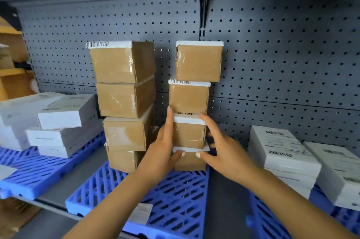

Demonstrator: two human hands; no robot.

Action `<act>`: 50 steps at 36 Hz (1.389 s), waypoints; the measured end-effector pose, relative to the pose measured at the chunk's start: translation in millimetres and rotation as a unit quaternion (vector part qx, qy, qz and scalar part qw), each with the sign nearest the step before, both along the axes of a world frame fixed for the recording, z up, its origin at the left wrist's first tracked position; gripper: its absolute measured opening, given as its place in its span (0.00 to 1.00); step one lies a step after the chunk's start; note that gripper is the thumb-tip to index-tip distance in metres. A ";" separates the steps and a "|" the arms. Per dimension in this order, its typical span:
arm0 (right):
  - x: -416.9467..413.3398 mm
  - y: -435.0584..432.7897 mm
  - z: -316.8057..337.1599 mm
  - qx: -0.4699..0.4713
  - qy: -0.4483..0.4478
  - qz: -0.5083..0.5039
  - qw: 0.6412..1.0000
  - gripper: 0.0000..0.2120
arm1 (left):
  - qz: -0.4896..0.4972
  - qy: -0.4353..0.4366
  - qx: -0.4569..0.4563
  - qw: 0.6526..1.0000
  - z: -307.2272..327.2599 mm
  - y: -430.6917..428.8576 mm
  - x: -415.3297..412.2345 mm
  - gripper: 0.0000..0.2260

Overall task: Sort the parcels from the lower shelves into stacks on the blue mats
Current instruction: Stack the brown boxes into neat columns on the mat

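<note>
Two tall stacks of brown cardboard parcels stand on the middle blue mat. The left stack has several boxes and leans a little. The right stack also has several boxes with white labels on top. My left hand presses flat against the left side of the second-lowest box, thumb at the lowest box's label. My right hand holds the same box from the right, fingers spread along its side, thumb on the lowest box.
White flat parcels are piled on the left blue mat and on the right blue mat. A grey pegboard wall backs the shelf. A loose label lies on the middle mat. Yellow cartons sit at far left.
</note>
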State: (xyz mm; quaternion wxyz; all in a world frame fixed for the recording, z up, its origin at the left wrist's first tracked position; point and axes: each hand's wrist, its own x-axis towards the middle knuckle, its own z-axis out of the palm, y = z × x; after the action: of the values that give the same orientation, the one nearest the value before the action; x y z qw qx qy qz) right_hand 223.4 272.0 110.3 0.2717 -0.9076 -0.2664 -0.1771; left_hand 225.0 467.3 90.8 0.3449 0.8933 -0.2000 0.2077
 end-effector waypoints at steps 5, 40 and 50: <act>2.0 11.2 -3.1 0.016 -0.006 -0.030 0.999 0.43 | -0.018 0.019 0.001 1.000 0.3 8.2 10.5 0.49; 3.7 27.2 -17.6 0.027 -0.028 -0.163 0.986 0.48 | -0.106 -0.025 0.009 0.994 -8.5 22.0 31.1 0.48; 3.2 23.5 -22.0 0.054 0.002 -0.138 0.989 0.49 | -0.110 0.003 0.041 0.993 -6.9 19.3 35.1 0.49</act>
State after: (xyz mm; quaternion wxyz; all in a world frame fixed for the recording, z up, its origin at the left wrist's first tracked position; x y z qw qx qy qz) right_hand 226.6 295.5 88.3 0.2938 -0.9202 -0.1278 -0.2251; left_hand 260.1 486.6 83.9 0.3295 0.8800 -0.3038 0.1574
